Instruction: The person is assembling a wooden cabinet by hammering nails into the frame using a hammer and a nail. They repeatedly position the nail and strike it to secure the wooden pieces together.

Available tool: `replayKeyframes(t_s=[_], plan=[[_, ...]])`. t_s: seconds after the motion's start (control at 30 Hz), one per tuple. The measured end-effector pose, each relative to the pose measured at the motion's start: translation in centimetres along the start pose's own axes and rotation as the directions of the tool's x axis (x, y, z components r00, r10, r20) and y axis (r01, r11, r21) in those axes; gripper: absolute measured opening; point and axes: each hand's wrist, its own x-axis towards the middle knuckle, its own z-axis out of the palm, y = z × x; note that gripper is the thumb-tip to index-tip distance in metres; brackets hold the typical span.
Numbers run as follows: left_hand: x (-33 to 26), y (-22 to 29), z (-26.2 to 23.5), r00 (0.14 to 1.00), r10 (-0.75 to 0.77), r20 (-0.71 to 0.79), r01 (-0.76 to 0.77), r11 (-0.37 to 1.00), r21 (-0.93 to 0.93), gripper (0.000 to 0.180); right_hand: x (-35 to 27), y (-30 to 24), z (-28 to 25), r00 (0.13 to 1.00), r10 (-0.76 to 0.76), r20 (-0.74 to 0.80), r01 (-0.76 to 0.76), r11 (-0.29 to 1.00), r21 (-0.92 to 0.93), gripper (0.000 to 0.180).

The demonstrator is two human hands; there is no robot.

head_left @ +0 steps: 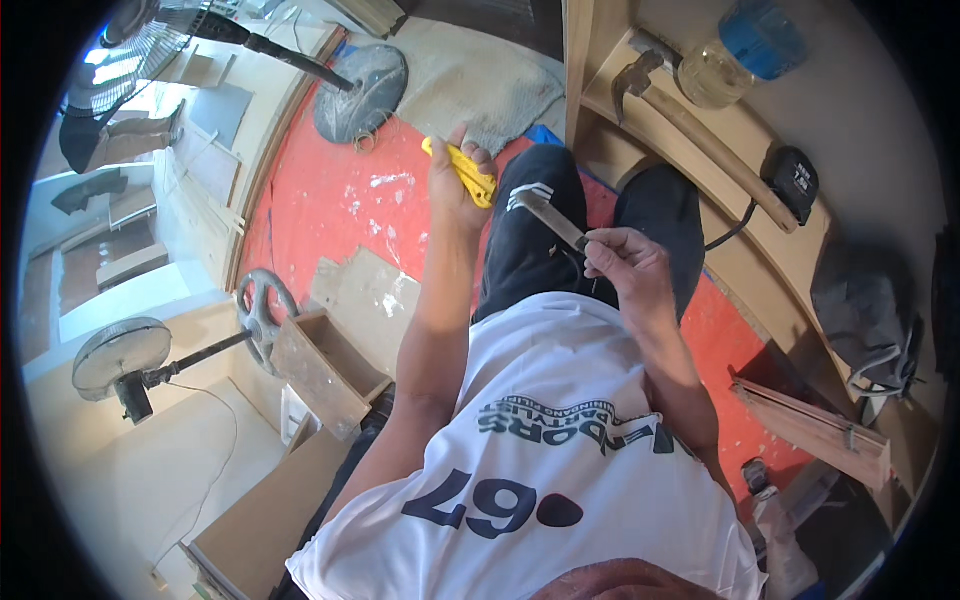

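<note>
My left hand [462, 190], raised in front of my knees, is closed around a yellow utility knife [466, 172]; no blade shows sticking out of it. In my right hand [632, 270], a thin flat strip [553, 220] is pinched by its dark end between thumb and fingers. The strip is greyish brown and looks like a worn blade, slanting up and left over my dark trousers [532, 262]. Knife and strip are apart, with a knee between them.
To the right, a wooden ledge carries a hammer [700, 140], a clear jar [712, 78] with a blue part, and a black tape measure [790, 185]. A pedestal fan base [362, 92] stands on the red floor [335, 190]. An open wooden drawer [330, 365] lies left.
</note>
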Motion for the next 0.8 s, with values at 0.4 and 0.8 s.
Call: replayKeyframes(t_s=[0.4,0.8], plan=[[-1.9,0.5,0.3,0.985,0.170,-0.011,-0.167,0.977,0.128,0.067,0.7,-0.3,1.3,0.995,-0.082,0.064,0.094,0.970,-0.223,0.016],[-3.0,-0.1,1.7,0.979,0.183,-0.087,-0.156,0.955,0.252,0.060,1.1,0.1,1.7,0.991,-0.119,0.058,0.131,0.942,-0.309,0.018]])
